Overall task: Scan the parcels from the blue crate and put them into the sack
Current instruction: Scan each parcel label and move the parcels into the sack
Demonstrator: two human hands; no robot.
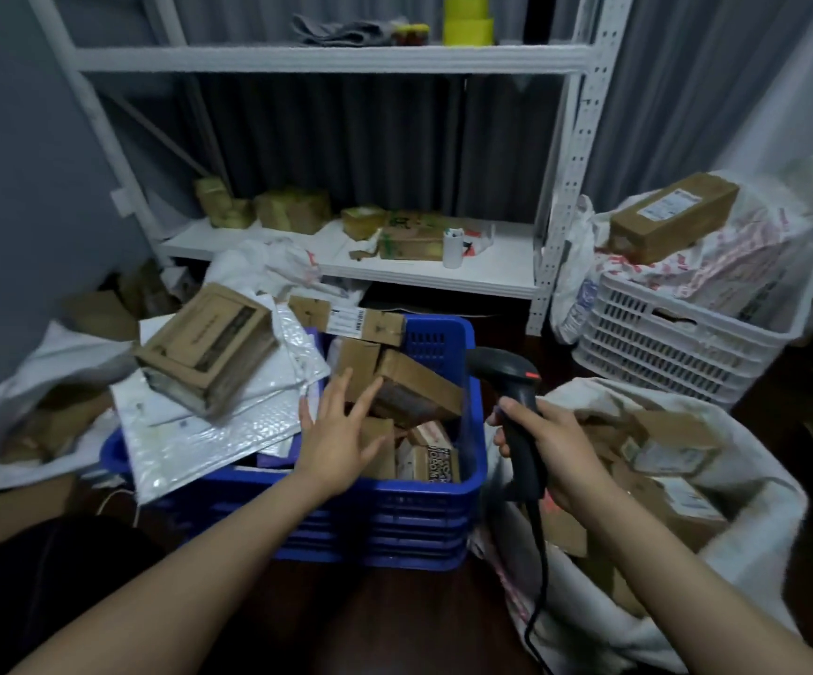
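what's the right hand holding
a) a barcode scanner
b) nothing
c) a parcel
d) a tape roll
a, the right hand grips the handle of a black scanner beside the blue crate, while the left hand reaches open over the parcels in the crate.

The left half of the blue plastic crate (394, 509) lies hidden under white bubble mailers (209, 431) and a tilted brown cardboard box (204, 348), the print on its parcel labels (436, 462) is too blurred to read, and the cable (538, 567) of the black handheld scanner (497, 367) runs off the bottom edge.
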